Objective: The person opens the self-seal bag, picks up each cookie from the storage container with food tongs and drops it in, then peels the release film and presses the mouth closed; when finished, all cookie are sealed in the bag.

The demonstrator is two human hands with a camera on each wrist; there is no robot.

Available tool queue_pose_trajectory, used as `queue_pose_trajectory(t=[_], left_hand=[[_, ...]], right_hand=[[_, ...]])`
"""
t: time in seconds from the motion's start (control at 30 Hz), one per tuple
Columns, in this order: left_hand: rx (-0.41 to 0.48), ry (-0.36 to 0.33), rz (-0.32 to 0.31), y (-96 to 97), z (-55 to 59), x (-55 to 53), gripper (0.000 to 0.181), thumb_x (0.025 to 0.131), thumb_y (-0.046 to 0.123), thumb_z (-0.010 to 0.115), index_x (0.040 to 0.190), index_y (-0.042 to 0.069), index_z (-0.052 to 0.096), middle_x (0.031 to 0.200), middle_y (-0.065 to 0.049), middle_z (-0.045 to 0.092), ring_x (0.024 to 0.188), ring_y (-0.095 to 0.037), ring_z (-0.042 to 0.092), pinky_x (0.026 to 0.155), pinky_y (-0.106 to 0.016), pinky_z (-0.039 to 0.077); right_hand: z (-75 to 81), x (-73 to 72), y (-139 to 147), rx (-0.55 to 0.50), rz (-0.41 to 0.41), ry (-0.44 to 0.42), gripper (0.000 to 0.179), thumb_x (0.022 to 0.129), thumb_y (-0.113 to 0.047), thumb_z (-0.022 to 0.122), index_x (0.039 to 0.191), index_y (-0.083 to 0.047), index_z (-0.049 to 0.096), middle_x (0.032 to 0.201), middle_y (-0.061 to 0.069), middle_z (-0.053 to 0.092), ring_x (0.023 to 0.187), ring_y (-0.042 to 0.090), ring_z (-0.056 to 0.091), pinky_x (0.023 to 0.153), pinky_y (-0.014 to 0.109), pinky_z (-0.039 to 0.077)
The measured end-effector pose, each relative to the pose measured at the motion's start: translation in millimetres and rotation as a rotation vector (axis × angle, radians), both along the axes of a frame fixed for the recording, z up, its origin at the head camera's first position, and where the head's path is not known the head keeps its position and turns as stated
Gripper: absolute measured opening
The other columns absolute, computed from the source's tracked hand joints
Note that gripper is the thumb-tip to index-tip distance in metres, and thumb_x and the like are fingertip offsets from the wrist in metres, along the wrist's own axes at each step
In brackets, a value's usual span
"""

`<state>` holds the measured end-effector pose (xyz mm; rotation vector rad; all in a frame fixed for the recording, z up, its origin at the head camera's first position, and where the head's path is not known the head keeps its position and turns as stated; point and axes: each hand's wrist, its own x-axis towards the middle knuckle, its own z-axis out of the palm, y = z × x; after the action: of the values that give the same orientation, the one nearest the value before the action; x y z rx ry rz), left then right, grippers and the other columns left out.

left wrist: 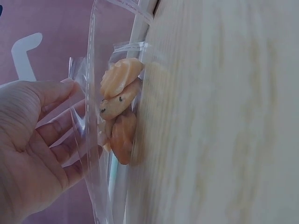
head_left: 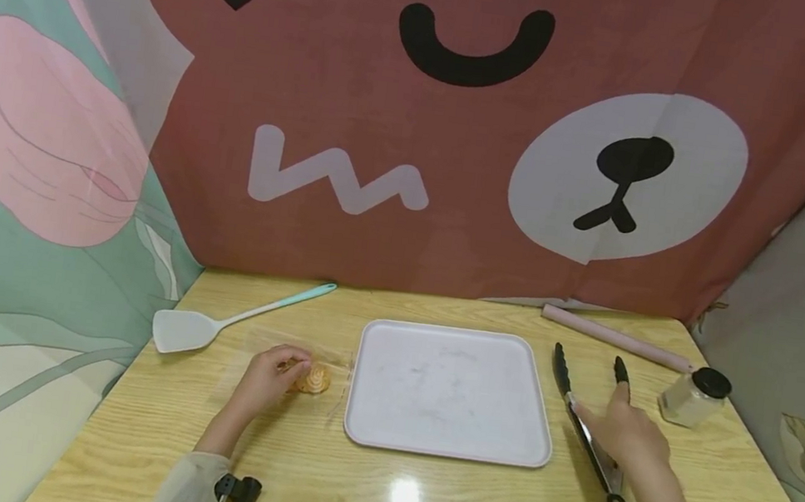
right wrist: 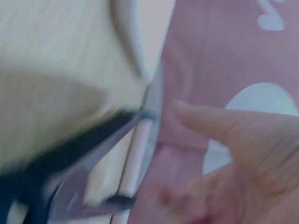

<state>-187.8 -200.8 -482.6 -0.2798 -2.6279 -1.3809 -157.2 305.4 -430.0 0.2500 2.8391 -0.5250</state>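
My left hand (head_left: 266,381) is at the left of the table, pinching the edge of a clear plastic bag (left wrist: 96,186) between thumb and fingers. Several shell-shaped, golden cookies (left wrist: 122,77) lie inside the bag, one with dark specks. The head view shows just part of the cookies (head_left: 315,379), beside my fingertips. Over on the right, my right hand (head_left: 629,434) hovers above black-tipped metal tongs (head_left: 564,371), whose arms are spread. The right wrist view, blurred, has the thumb stretched out and a gap between the hand and the tongs (right wrist: 79,144).
A white tray (head_left: 453,391) lies mid-table between the hands. A white spatula with a mint handle (head_left: 185,331) is at the far left. Behind the tongs lies a pink rolling pin (head_left: 618,338); a black-lidded jar (head_left: 689,399) stands at the right. Printed cloth (head_left: 329,234) hangs behind.
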Motion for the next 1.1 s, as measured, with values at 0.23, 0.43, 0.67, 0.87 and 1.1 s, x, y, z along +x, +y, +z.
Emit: queue_pose_trajectory(t=[0.23,0.43,0.67,0.87,1.1], left_hand=[[-0.003,0.018,0.004,-3.0,2.0,0.3,0.011,0.087,0.009,0.068,0.095,0.003,0.071,0.103,-0.011,0.068,0.102,-0.03,0.062,0.087,-0.049,0.05],[0.006,0.038,0.004,-2.6,-0.3,-0.1,0.009,0.086,0.008,0.069,0.093,0.002,0.071,0.102,-0.011,0.069,0.101,-0.031,0.062,0.087,-0.049,0.05],[0.015,0.044,0.004,-2.0,-1.6,-0.2,0.01,0.085,0.007,0.07,0.093,0.001,0.071,0.102,-0.012,0.068,0.101,-0.031,0.062,0.086,-0.049,0.051],[0.014,0.038,0.002,-1.4,-0.3,0.8,0.011,0.085,0.007,0.069,0.093,0.0,0.071,0.103,-0.013,0.068,0.103,-0.032,0.061,0.088,-0.051,0.05],[0.035,0.027,0.004,0.0,-0.1,1.7,0.011,0.084,0.006,0.07,0.093,0.0,0.071,0.103,-0.013,0.068,0.103,-0.032,0.061,0.089,-0.05,0.049]], right_hand=[[14.2,-18.7,-62,-0.183,0.175,0.325,0.066,0.092,-0.036,0.061,0.133,0.012,0.043,0.068,0.004,0.057,0.047,0.013,0.041,0.043,0.029,0.034],[5.8,-41.7,-127,-0.345,0.322,0.384,0.044,0.085,-0.023,0.07,0.117,0.005,0.062,0.074,0.002,0.061,0.057,0.011,0.048,0.053,0.027,0.041],[-5.7,-66.4,-191,-0.505,0.498,0.365,0.034,0.083,-0.015,0.072,0.109,0.006,0.065,0.072,0.001,0.061,0.061,0.008,0.049,0.054,0.022,0.042],[-22.0,-86.9,-234,-0.582,0.606,0.276,0.039,0.083,-0.016,0.072,0.114,0.006,0.063,0.076,0.004,0.062,0.061,0.006,0.049,0.056,0.02,0.043],[-33.9,-99.6,-269,-0.541,0.638,0.124,0.045,0.085,-0.02,0.07,0.122,0.004,0.059,0.081,0.004,0.061,0.064,0.009,0.049,0.059,0.022,0.042]])
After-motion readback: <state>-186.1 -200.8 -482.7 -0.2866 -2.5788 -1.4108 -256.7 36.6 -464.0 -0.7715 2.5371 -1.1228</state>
